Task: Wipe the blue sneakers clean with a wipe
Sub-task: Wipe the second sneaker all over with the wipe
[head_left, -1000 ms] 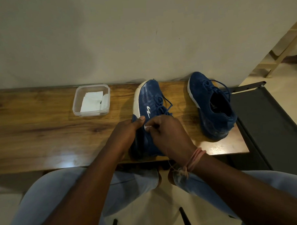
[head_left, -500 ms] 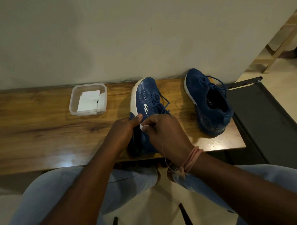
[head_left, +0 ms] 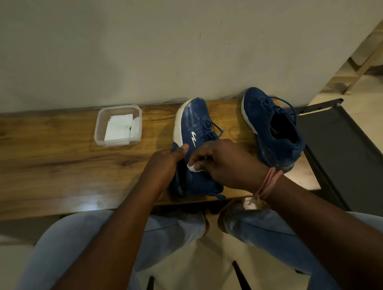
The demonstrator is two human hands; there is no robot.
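now my left hand [head_left: 165, 161] grips a sneaker [head_left: 195, 144] on the wood bench [head_left: 56, 167] by the wall [head_left: 139, 49]; right hand [head_left: 226, 161] pinches a wipe [head_left: 192, 167].

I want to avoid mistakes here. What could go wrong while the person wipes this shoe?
The left shoe has its heel near the bench edge; a push from the right hand with the wipe might slide it off, though the left hand steadies it. The loose laces could snag.

No readable text, white stylised logo mark on side of near blue sneaker [head_left: 194, 131], wording none
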